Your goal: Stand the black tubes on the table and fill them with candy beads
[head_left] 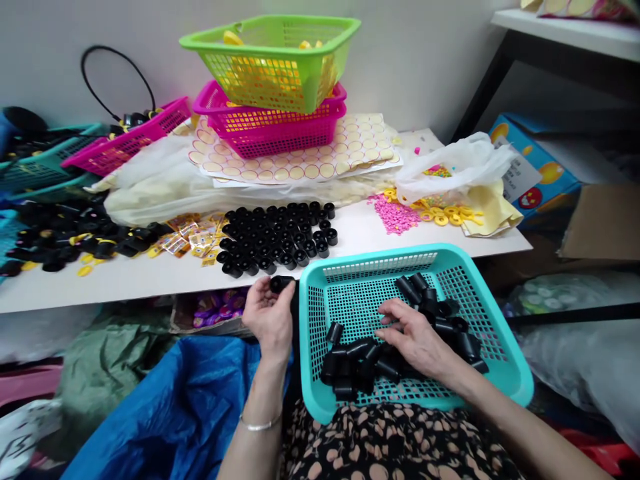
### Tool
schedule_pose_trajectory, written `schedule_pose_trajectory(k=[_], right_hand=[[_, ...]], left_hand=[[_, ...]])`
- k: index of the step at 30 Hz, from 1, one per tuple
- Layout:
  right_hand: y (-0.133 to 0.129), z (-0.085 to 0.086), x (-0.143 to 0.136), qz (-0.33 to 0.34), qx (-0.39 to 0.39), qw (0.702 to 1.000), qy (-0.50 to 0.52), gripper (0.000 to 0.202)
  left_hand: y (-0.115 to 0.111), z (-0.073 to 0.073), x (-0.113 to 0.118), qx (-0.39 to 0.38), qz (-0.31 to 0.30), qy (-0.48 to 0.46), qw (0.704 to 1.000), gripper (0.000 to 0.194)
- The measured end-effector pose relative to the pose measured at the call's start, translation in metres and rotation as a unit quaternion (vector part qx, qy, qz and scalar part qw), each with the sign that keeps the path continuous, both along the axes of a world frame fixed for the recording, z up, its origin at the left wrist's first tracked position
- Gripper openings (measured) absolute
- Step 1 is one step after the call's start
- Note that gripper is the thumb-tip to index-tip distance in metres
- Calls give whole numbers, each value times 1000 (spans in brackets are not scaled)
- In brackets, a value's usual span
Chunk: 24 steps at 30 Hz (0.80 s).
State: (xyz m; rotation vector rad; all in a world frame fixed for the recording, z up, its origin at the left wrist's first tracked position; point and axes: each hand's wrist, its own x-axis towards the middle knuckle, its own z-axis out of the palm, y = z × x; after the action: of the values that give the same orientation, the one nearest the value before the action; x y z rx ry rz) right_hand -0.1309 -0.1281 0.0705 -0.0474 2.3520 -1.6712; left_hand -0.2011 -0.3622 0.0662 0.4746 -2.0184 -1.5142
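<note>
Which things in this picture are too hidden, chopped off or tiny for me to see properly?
All in the head view:
Black plastic tubes: the right hand covers part of the pile, so they cannot all be counted.
Lime-green plastic basket: its wall hides much of the inside; some yellow pieces show.
Small shiny gold-and-white packets: printing too small to read.
Blue plastic sheet: cut off by the bottom edge.

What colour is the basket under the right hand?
The basket is turquoise, seen best in the head view, the only one here.
</note>
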Motion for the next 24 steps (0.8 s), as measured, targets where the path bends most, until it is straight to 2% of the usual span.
schedule_pose_trajectory(k=[1, 4, 8, 15, 18, 21, 23, 24], right_hand=[[2, -2, -1, -1, 12, 1000, 3, 12], [10, -4, -3, -10, 36, 999, 21, 12], [21, 0, -3, -32, 24, 999, 24, 11], [41, -3, 3, -89, -10, 996, 17, 16], [55, -5, 2, -115, 54, 989, 72, 11], [69, -2, -1, -101, 194, 967, 133, 11], [71, 2, -3, -38, 280, 948, 146, 15], [70, 4, -6, 4, 318, 937, 145, 18]], left_hand=[[-9, -6, -10, -10, 21, -7, 1000, 47], [-24, -24, -32, -60, 27, -51, 996, 44], [-26, -40, -44, -105, 28, -72, 991, 41], [-31, -52, -54, -38, 9, -52, 998, 43], [-30, -44, -45, -40, 25, -22, 999, 40], [-15, -21, -25, -71, 25, 29, 997, 35], [2, -1, -10, -115, -37, 41, 992, 27], [12, 7, -4, -146, -102, 37, 983, 23]])
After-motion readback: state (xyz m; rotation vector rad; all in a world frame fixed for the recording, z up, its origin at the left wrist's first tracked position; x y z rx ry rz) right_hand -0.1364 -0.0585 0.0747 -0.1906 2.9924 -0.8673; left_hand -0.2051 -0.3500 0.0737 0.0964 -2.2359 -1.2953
